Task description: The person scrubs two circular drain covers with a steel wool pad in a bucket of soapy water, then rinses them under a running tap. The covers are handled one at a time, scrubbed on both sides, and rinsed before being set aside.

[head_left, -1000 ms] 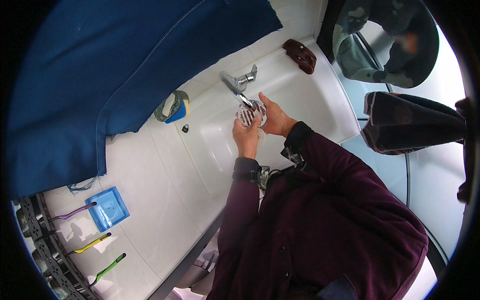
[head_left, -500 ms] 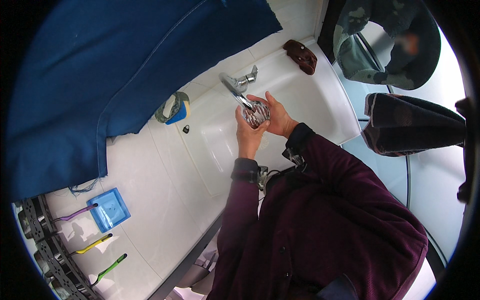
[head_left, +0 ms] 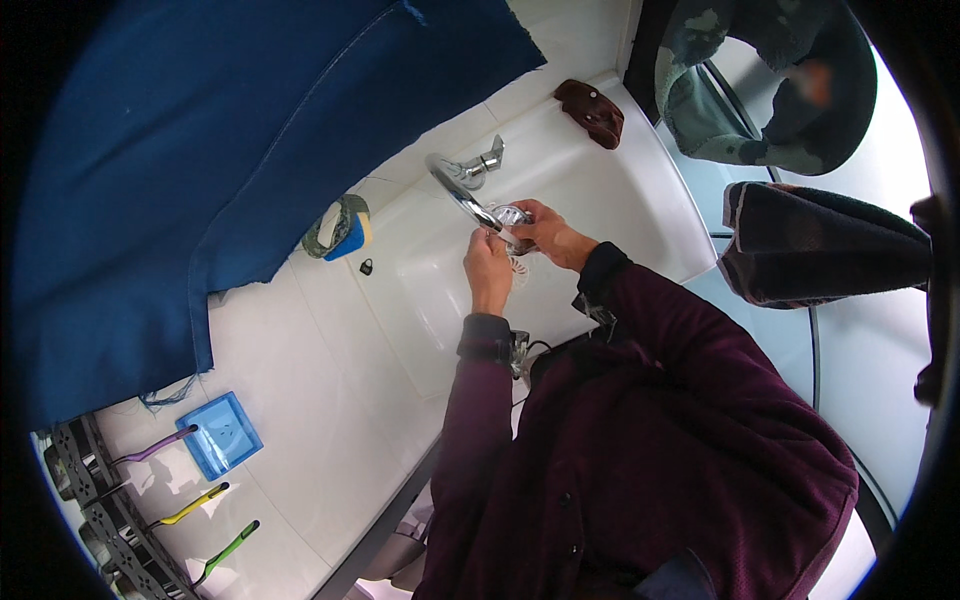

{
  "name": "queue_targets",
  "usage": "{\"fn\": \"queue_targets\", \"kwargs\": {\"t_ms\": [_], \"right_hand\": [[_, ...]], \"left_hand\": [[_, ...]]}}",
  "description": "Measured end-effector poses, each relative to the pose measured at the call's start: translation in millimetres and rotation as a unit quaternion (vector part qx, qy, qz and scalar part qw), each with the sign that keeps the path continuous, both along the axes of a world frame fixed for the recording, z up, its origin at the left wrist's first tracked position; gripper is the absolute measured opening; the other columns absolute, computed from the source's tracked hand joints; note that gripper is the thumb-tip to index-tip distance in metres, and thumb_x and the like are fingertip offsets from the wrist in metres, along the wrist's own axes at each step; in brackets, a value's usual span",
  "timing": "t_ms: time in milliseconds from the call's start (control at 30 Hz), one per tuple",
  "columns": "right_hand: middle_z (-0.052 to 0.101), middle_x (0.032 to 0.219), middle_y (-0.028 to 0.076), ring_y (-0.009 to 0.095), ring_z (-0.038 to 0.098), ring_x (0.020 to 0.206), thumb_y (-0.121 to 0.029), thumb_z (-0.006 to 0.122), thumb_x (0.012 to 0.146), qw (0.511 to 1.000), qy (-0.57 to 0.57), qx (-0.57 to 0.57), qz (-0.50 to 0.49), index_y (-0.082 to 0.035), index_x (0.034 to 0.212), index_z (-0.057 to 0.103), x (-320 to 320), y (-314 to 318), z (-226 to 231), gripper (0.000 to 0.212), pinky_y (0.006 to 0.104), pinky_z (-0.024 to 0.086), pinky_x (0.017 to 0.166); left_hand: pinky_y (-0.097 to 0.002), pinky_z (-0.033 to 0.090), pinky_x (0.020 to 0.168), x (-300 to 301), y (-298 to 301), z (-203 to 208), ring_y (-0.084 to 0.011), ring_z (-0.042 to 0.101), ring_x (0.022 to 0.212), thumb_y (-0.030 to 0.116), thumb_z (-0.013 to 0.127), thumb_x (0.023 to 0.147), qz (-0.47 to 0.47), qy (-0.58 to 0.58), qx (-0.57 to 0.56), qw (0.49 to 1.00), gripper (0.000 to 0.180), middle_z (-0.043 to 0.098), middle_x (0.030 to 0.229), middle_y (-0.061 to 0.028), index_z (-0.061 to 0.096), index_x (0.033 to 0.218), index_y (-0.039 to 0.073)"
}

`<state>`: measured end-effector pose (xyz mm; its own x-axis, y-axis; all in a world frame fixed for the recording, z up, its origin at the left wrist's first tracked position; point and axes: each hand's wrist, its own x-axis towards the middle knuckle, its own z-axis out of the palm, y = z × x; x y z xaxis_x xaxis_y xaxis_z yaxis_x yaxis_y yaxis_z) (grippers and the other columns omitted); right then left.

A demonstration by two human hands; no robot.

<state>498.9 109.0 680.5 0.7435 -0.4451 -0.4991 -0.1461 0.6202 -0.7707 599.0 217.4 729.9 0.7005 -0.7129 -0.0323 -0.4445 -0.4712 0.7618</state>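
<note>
Under the curved chrome faucet, a clear ribbed glass vessel is held over the white sink. My right hand is closed round its right side, fingers over the rim. My left hand is closed, its curled fingertips beside the vessel's lower left and the spout's end. Whether those fingertips grip the vessel is hidden. The spout covers part of the glass. Below the hands, the round drain shows in part.
A dark red cloth item lies on the sink's far corner. Left of the sink are a sponge and a small black padlock. A blue tray sits near several toothbrushes. Blue fabric hangs at left, a dark towel at right.
Both hands were cupped round the glass vessel. Now my right hand grips its right side, and the left fingers have curled in beside it. The vessel has tilted, partly behind the spout.
</note>
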Motion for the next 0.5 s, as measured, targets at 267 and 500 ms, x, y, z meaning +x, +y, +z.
{"fn": "queue_targets", "kwargs": {"t_ms": [267,500], "right_hand": [[0.066,0.092,0.008,0.015,0.061,0.071,-0.042,0.055,0.106,0.999,0.014,-0.042,-0.016,0.001,0.118,0.064,-32.2,-2.0,11.2,0.046,0.0277,0.051,0.056],[0.069,0.108,0.006,0.016,0.066,0.091,-0.049,0.046,0.109,0.986,-0.084,0.140,-0.030,-0.005,0.126,0.063,-53.1,-8.9,21.0,0.050,0.0324,0.056,0.075]], "left_hand": [[-0.0286,0.043,0.054,0.7,-1.4,-8.2,-0.0087,0.055,0.063,0.026,0.066,0.102,0.073,0.341,-0.019,0.937,0.028,0.063,0.076,-0.0010,0.070,0.099,-0.002],[-0.0289,0.040,0.053,-1.9,-19.4,-11.6,-0.0094,0.052,0.063,0.048,0.063,0.103,0.107,0.371,0.015,0.922,0.047,0.062,0.079,0.0017,0.069,0.103,0.002]]}}
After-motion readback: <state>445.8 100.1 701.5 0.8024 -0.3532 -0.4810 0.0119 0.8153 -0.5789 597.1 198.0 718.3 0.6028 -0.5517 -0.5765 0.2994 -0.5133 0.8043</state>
